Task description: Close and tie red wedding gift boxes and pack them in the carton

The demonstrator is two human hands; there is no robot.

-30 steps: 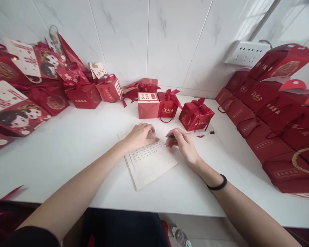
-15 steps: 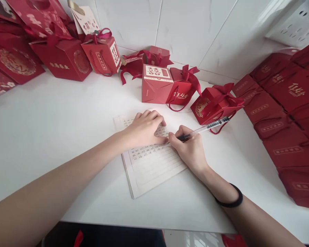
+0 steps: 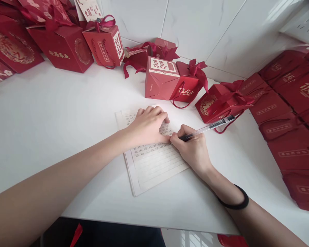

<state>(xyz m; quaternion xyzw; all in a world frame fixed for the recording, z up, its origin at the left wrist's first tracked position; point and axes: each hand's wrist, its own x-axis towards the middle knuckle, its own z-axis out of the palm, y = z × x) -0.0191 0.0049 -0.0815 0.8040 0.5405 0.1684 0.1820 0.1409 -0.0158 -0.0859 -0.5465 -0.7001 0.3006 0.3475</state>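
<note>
A lined notebook (image 3: 159, 171) lies open on the white table (image 3: 54, 120), its upper lines filled with rows of small handwritten characters. Across its upper part rests my left hand (image 3: 150, 127), fingers spread and curving over the page, the thumb pointing toward the pen. My right hand (image 3: 194, 151) is closed around a clear pen (image 3: 208, 128) with a black grip and a barcode label near its end. The pen's tip is low at the page beside my left thumb, largely hidden by my fingers. A black band (image 3: 237, 202) circles my right wrist.
Behind the notebook stand red gift boxes with ribbons, among them a box with a white label (image 3: 163, 80) and a smaller box (image 3: 218, 103) near the pen's end. More boxes (image 3: 61, 48) line the back left. Stacked red boxes (image 3: 285, 130) fill the right side, below a wall socket (image 3: 304, 25).
The view has shifted slightly, so the boxes and notebook appear a little displaced. Both hands keep nearly the same pose on the notebook, the pen still in my right hand.
</note>
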